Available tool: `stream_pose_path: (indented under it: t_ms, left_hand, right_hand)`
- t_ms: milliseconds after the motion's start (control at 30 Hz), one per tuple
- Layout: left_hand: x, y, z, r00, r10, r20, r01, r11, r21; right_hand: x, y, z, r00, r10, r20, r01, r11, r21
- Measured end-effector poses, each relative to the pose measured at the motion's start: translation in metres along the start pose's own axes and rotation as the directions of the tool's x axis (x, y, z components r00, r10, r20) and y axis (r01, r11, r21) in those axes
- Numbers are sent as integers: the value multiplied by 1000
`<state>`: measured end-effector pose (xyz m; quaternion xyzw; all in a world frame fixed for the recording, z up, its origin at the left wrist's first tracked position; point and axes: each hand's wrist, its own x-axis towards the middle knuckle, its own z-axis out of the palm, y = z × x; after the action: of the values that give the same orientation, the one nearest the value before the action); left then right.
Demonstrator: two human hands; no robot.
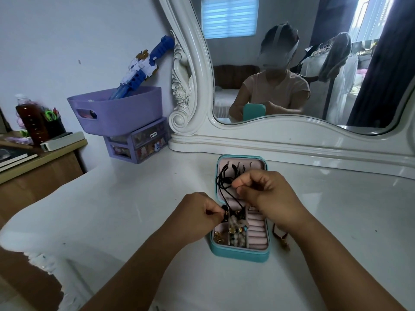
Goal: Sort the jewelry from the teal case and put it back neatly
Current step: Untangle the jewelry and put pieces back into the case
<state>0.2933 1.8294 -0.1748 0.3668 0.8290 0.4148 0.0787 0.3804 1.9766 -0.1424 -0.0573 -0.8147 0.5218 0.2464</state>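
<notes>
**Cord snag risk**

Case [240, 251] lay open mid-table, nr the mirror [292, 63]. L hand [197, 217] pinched pendant [225, 212]; R hand [265, 191] pinched black cord [224, 187] (looped thru lid chains). A tug could've tangled it w/ beads [238, 234].

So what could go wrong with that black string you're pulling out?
The black cord loops across the open teal case while both the left hand and right hand pinch it, so it might knot or snag. Pulling could also drag the beads out. The necklace on the table could get knocked.
</notes>
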Motion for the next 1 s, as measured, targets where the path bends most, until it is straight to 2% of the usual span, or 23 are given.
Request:
stream_pose_path:
  t_ms: [100, 167, 267, 367, 500, 600, 700, 867, 1000]
  left_hand:
    - [-6, 7, 0, 997, 21, -75, -22, 1000, -11]
    - [-13, 15, 1, 987, 77, -144, -91, 992, -92]
    - [-24, 26, 6, 974, 215, -74, -227, 945, -237]
    - [-26, 23, 18, 938, 347, 1, -341, 921, -187]
    - [-21, 18, 26, 937, 349, 12, -344, 929, -138]
    - [-22, 15, 26, 905, 422, 62, -421, 907, -32]
    - [-28, 11, 23, 891, 440, 111, -437, 898, -48]
    - [-28, 7, 22, 917, 398, -30, -396, 899, -189]
    - [-26, 5, 24, 910, 414, -29, -414, 901, -127]
  right_hand:
    - [-1, -5, -9, 999, 3, -45, -3, 1000, 8]
    - [-1, -12, -17, 997, 1, -74, 0, 1000, 2]
    - [-2, -21, -28, 995, -20, -98, 20, 1000, 0]
    - [-9, -28, -37, 994, -28, -103, 27, 1000, -11]
    - [-17, -29, -46, 992, 1, -125, -7, 999, -48]
    - [-22, -26, -51, 991, 38, -131, -49, 996, -76]
    - [-27, -21, -54, 989, 61, -133, -76, 991, -107]
    - [-29, -11, -58, 984, 107, -142, -123, 986, -110]
    - [-30, -6, -65, 978, 144, -152, -165, 977, -132]
